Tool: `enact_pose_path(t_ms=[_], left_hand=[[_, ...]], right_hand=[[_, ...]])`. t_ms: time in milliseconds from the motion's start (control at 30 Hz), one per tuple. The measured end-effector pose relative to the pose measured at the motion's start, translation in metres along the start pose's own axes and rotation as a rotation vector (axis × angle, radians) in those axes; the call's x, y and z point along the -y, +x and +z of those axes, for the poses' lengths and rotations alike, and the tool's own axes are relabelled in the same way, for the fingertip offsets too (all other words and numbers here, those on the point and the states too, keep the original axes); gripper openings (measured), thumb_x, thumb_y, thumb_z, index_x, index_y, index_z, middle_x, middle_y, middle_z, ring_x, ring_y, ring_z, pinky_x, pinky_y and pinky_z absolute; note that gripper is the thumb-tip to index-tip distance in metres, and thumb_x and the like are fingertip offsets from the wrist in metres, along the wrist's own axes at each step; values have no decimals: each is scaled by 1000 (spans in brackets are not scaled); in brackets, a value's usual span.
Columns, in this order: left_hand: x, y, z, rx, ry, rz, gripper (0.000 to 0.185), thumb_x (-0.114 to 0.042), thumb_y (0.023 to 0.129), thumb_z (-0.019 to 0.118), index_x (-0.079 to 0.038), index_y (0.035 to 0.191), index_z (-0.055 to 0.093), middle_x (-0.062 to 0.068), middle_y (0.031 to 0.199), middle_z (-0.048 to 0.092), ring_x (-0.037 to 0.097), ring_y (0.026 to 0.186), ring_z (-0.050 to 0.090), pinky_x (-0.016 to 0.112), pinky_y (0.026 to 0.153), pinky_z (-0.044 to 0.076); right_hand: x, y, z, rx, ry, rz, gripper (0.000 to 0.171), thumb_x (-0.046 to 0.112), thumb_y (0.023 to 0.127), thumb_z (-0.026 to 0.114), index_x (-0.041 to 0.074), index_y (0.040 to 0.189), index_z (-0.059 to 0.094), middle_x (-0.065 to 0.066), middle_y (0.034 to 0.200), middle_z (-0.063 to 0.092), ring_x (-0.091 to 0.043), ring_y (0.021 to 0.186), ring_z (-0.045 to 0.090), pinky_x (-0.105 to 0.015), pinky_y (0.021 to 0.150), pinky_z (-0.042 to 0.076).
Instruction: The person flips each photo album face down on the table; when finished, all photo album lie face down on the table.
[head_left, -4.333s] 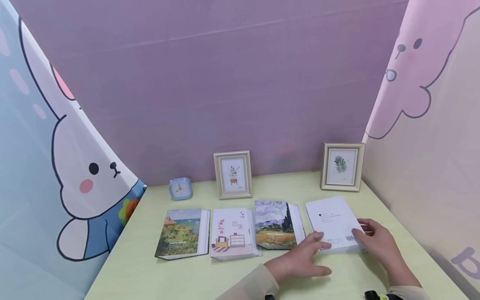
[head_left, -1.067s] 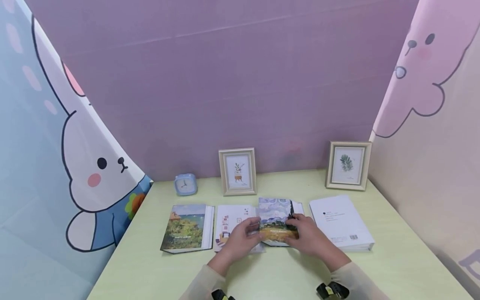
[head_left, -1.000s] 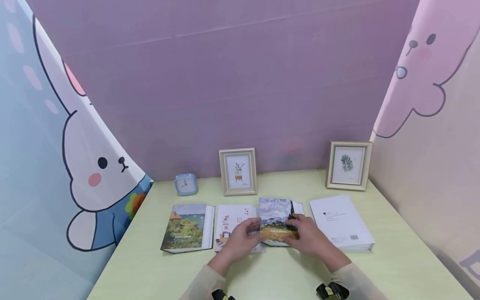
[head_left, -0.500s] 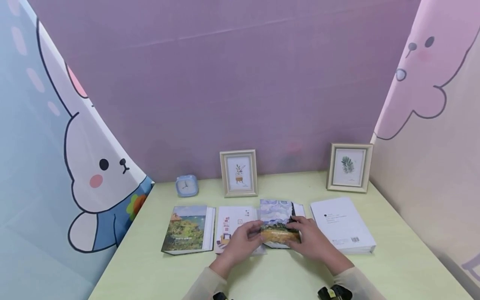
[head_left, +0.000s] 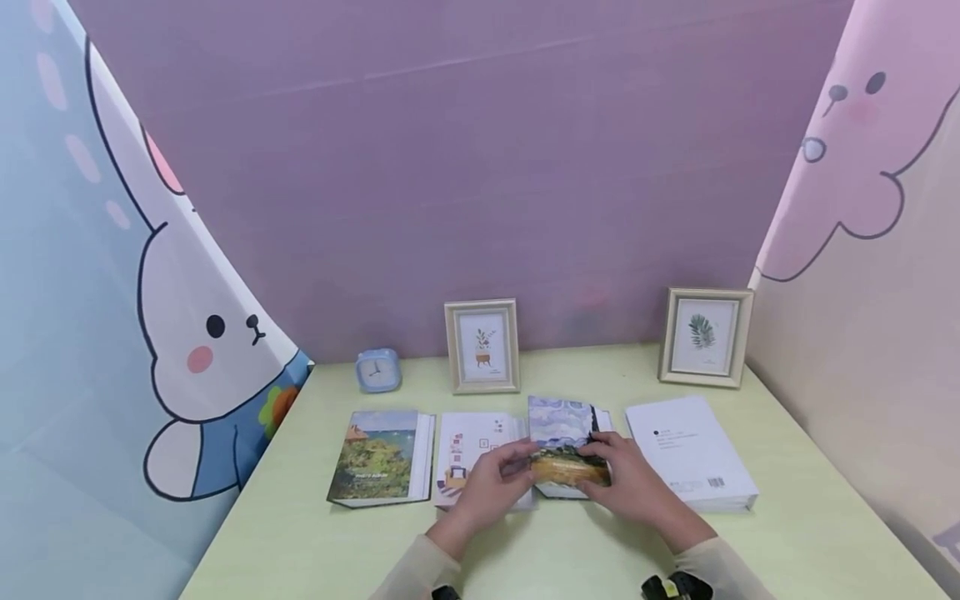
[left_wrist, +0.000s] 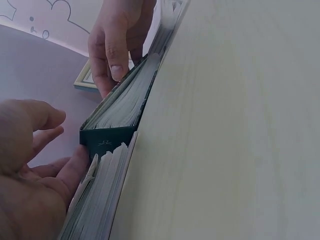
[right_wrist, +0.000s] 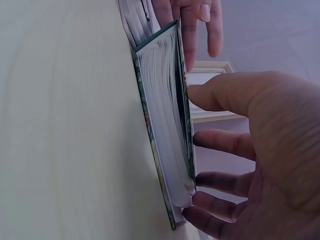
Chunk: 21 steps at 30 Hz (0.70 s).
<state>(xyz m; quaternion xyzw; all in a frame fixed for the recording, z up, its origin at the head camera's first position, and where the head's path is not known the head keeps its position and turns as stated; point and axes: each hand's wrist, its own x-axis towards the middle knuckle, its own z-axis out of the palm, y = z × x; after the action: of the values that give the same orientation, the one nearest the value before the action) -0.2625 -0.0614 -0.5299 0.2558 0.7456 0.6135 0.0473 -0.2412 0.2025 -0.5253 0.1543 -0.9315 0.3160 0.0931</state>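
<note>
On the pale green counter (head_left: pixel 570 550), a row of four books lay side by side before a purple back wall.

Item 1: painted-cover book (head_left: pixel 564 446), third from the left, with a cloudy sky and a yellow field on its cover. It lay flat on the counter, near the middle, between the white illustrated book (head_left: pixel 471 446) and the plain white book (head_left: pixel 690 450). The left hand (head_left: pixel 491 487) gripped its left edge, thumb on the cover and fingers curled at the side. The right hand (head_left: pixel 633 483) gripped its right edge, thumb (right_wrist: pixel 220 97) pressed on the cover's edge and fingers (right_wrist: pixel 220 142) curled toward the page block. In the left wrist view the dark spine (left_wrist: pixel 107 140) and the page edges showed, with the left hand's thumb (left_wrist: pixel 75 167) against the spine end.

Item 2: landscape-cover book (head_left: pixel 378 457), leftmost, flat, apart from both hands.

Item 3: white illustrated book, just beside the painted-cover book, partly covered by the left hand.

Item 4: plain white book, rightmost, with a barcode near its front corner.

Item 5: small blue clock (head_left: pixel 377 369), standing at the back left.

Item 6: framed plant picture (head_left: pixel 483 345), upright behind the middle books.

Item 7: framed leaf picture (head_left: pixel 705 337), upright at the back right.

Item 8: cartoon rabbit curtain (head_left: pixel 187 350) on the left; pink cartoon curtain (head_left: pixel 847 167) on the right.
</note>
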Motion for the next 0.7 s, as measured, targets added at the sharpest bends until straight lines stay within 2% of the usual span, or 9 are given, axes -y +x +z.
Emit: enact_pose_path(t_ms=[167,367,467,567,700], left_hand=[[-2,0,0,-8,30,-14,37,-8,96,75,-6,132,69,18,155,52,33,137,56,40,111,49],[-2,-1,0,-29,88,-22,36,-15,94,78,-15,129,72,10,154,55,28,145,48,53,124,30],[-2,-2,0,-28,79,-25,37,-15,93,78,-17,130,72,9,154,55,28,146,46,56,125,27],[-3,-2,-1,-27,64,-12,39,-13,93,77,-17,131,71,9,154,55,28,146,45,56,124,28],[-6,-2,-1,-30,-2,3,41,-6,92,76,-14,132,70,10,155,53,30,146,45,52,116,43]], right_hand=[[-2,0,0,1,9,9,52,34,84,87,12,129,72,-21,148,53,-46,132,49,-67,106,47],[-4,1,2,-11,28,-13,50,34,84,87,13,127,72,-21,146,55,-46,131,49,-67,106,47],[-4,1,3,-19,35,-21,50,34,84,88,13,127,73,-21,145,55,-46,131,50,-67,105,47],[-5,0,3,-21,48,-18,50,34,84,87,13,127,72,-20,146,55,-45,131,50,-67,105,47],[-5,0,3,-24,77,-13,49,34,85,86,14,128,72,-20,147,54,-46,132,49,-68,106,46]])
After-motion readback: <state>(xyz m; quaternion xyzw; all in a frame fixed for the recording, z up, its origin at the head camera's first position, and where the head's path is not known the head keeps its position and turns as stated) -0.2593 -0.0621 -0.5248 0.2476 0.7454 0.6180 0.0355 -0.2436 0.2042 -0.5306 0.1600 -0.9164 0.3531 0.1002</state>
